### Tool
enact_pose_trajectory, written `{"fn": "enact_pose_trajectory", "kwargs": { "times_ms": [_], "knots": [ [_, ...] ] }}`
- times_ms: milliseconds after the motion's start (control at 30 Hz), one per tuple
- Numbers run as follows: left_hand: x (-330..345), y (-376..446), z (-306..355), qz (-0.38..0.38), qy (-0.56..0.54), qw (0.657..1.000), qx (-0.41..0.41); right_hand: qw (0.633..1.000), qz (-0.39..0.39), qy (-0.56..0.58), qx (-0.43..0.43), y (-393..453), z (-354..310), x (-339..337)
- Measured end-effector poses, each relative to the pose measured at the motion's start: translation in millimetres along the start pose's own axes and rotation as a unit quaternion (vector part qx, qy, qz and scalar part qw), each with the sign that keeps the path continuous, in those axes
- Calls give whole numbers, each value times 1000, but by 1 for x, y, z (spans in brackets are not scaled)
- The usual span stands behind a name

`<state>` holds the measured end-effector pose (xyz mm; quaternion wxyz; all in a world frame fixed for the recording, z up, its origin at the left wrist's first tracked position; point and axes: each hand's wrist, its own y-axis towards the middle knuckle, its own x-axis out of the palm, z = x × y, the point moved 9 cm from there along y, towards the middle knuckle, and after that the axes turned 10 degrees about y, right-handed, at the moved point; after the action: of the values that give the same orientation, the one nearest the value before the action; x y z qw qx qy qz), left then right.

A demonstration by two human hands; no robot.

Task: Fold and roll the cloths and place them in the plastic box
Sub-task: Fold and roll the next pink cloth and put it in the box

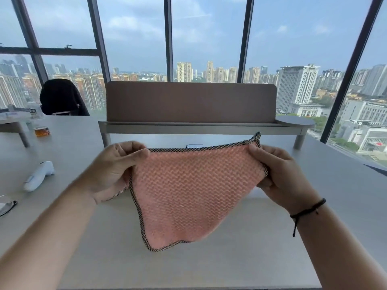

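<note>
Pink waffle-weave fabric with a dark checked binding fills the middle of the frame: we hold the cloth (188, 185) up in the air above the grey table (209, 268), not resting on it. Our left hand (117, 170) pinches the upper left corner between thumb and fingers, and our right hand (278, 172) is closed around the upper right corner, so the cloth hangs down to a point in the lower centre. We see no plastic box anywhere in the frame, so we judge the folding has hardly begun.

The risks, as we judge them: the cloth hangs skewed, so if we lay it down like this the edges may not line up and the fold will come out crooked. The left pinch looks light; a tug from the right could pull that corner free and let the cloth collapse in a heap. At the left of the frame lie a white handheld device (38, 175) and a small glass (42, 130), well apart from the cloth; a wide sweep could knock them.
</note>
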<state>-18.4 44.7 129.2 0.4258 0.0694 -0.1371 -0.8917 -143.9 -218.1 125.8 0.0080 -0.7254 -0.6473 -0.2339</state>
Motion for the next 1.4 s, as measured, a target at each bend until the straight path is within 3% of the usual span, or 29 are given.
{"fn": "enact_pose_trajectory", "kwargs": {
  "times_ms": [133, 200, 300, 433, 533, 700, 867, 1033, 1167, 1400],
  "knots": [
    [-13, 11, -32, 34, -8, 995, -94, 989, 110, -92, 32, 14, 24, -19],
    [-29, 15, -74, 75, 47, 981, -171, 967, 163, -187, 52, 23, 48, -33],
    [-55, 13, -135, 124, 184, 946, -236, 927, 171, -325, 71, 38, 88, -43],
    [-74, 13, -165, 170, 405, 880, -183, 881, 173, -429, 102, 53, 141, -54],
    [-72, 16, -165, 192, 460, 858, -124, 887, 186, -407, 110, 58, 166, -61],
    [-68, 26, -162, 181, 497, 846, -63, 892, 202, -402, 47, 70, 168, -67],
    [-75, 23, -156, 216, 462, 859, -39, 899, 196, -391, 10, 65, 161, -66],
    [-75, -6, -146, 240, 283, 927, -56, 964, 164, -206, 28, 34, 151, -61],
    [-54, -42, -133, 163, 197, 966, -40, 984, 122, -123, 52, 1, 145, -57],
    [-29, -89, -120, 64, 246, 967, -6, 978, 50, -200, 34, -47, 131, -54]
  ]
}}
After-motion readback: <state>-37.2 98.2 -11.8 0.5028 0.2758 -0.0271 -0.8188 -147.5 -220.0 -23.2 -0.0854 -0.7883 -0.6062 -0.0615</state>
